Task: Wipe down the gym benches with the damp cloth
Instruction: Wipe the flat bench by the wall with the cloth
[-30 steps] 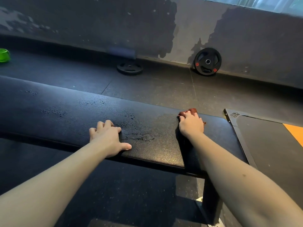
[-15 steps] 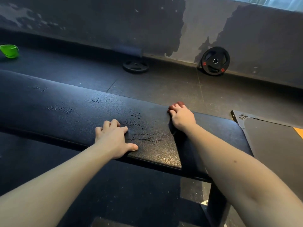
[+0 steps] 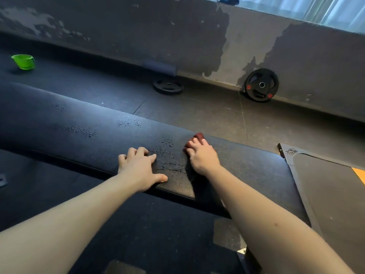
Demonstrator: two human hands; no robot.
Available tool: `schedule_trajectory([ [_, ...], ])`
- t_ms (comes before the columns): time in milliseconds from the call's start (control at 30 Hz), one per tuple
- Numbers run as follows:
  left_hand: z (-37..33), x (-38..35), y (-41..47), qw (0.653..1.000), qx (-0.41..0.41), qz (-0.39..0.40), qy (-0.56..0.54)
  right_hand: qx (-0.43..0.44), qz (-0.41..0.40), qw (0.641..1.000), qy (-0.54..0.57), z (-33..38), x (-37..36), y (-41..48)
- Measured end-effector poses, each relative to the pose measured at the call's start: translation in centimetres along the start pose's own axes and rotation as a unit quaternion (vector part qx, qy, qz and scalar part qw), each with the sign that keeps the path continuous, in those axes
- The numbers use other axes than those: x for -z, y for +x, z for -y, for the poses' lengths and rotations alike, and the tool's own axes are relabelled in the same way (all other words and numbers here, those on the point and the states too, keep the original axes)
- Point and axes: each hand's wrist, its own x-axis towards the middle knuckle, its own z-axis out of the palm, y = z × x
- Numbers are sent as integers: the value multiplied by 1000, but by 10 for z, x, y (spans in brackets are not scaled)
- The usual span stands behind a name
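Long black padded gym bench (image 3: 59,125): stretched across the foreground, beaded with droplets near the hands. Left hand (image 3: 138,169): rested on it, fingers relaxed and spread. Right hand (image 3: 203,157): pressed a bunched dark red cloth (image 3: 199,136) at its far edge, fingers curled over it. Label (image 3: 292,151) on grey platform (image 3: 325,194) corner: unreadable. Beyond: black weight plate (image 3: 261,85), propped on edge.

Bare left hand (image 3: 139,171), bare right hand (image 3: 203,158), uncovered forearms (image 3: 79,214), small dark fleck on right forearm (image 3: 266,214)
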Motion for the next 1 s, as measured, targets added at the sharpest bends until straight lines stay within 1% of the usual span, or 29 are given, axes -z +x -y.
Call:
schedule_trajectory([
  [100,6,0,-5,1000,-10,-18,15,-102,-20,995,4,-38,8,-17],
  [167,11,1,-8,999,-7,-23,22,-139,-32,990,0,-42,6,-31],
  [233,16,1,-11,1000,-2,-23,22,-160,-52,986,-13,-26,0,-42],
  [300,19,1,-12,1000,1,-20,16,-138,-57,988,-30,3,-10,-50],
  [400,19,2,-12,1000,5,-9,12,-69,-47,996,-21,47,-24,-64],
  [500,19,1,-14,1000,4,-8,12,-18,-28,999,11,52,-24,-78],
  [567,21,1,-16,1000,0,-11,9,-21,-18,999,35,33,-14,-90],
  [700,25,2,-16,1000,-11,-19,14,-90,-51,994,38,-13,0,-121],
  [767,28,3,-16,1000,-14,-18,17,-124,-61,990,19,-18,-3,-129],
  [833,30,1,-18,1000,-14,-18,20,-144,-76,987,-11,-6,-10,-128],
  [900,35,1,-19,1000,-9,-18,21,-129,-85,988,-18,23,-21,-124],
  [1000,43,1,-20,1000,7,-21,15,-46,-82,996,-1,76,-41,-121],
])
